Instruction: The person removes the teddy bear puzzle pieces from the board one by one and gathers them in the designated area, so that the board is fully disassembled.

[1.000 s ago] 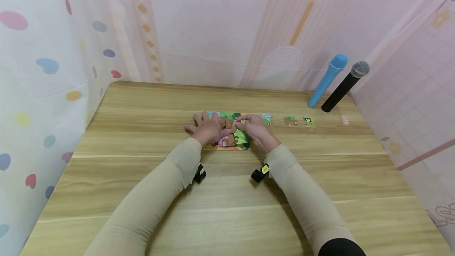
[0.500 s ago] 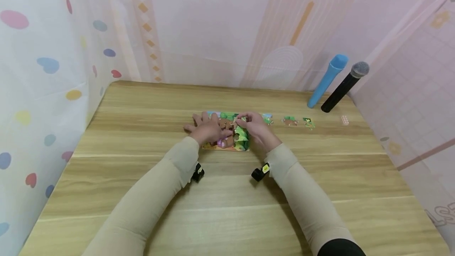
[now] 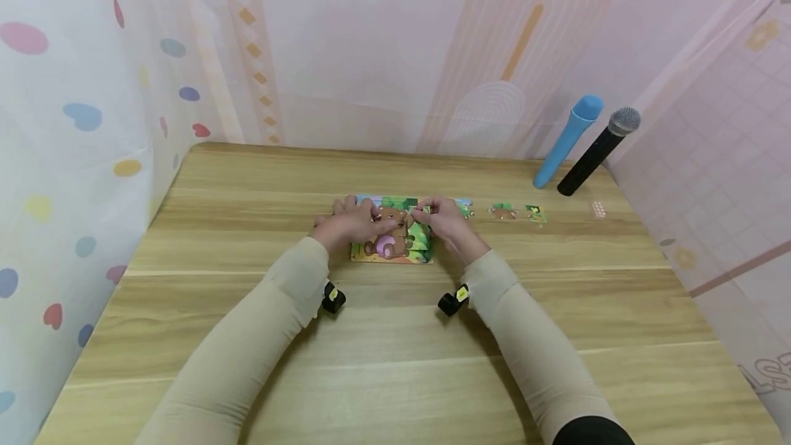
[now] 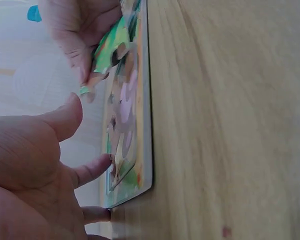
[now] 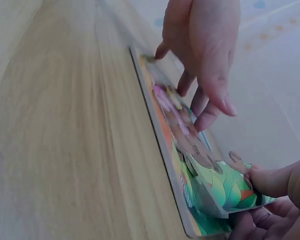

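Note:
A flat jigsaw puzzle board [image 3: 392,261] with a brown bear picture lies on the wooden table. My right hand [image 3: 450,226] pinches a green puzzle piece [image 5: 225,184] between thumb and fingers at the board's right side. That piece stands tilted, partly lifted off the board, in both wrist views. Over the board's left part is my left hand [image 3: 351,222], its fingers spread and fairly straight. Some of its fingertips touch the board's edge and surface in the left wrist view, while the thumb points toward the piece. My hands hide the board's upper corners.
Right of the board lie loose puzzle pieces [image 3: 503,211] in a row. A small pink-and-white dotted item [image 3: 599,209] is farther right. A blue microphone [image 3: 562,150] and a black microphone [image 3: 596,158] stand at the back right, before a patterned curtain [image 3: 358,53].
My left hand has drawn back to the left, uncovering the bear's face and body. The right hand keeps its pinch on the puzzle piece and has barely moved.

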Action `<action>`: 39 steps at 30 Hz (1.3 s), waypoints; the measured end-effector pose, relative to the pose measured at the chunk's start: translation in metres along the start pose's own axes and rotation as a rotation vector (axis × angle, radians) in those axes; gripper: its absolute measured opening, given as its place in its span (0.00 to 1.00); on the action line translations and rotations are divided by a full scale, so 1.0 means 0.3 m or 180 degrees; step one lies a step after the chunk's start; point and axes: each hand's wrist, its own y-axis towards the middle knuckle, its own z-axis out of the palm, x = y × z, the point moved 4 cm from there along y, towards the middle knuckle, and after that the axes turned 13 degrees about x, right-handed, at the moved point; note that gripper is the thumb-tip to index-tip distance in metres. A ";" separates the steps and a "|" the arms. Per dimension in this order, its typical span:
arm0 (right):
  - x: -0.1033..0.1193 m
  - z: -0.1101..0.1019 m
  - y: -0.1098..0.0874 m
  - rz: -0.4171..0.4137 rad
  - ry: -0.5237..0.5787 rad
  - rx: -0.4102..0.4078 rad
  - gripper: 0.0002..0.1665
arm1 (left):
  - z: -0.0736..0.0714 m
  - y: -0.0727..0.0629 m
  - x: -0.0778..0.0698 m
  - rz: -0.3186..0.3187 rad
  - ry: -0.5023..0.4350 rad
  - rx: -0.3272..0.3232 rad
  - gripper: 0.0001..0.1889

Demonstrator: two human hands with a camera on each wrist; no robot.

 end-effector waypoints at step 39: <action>0.009 0.023 -0.002 0.0059 -0.1680 -0.0212 0.10 | 0.084 0.012 -0.057 -0.0418 0.0207 -0.0103 0.62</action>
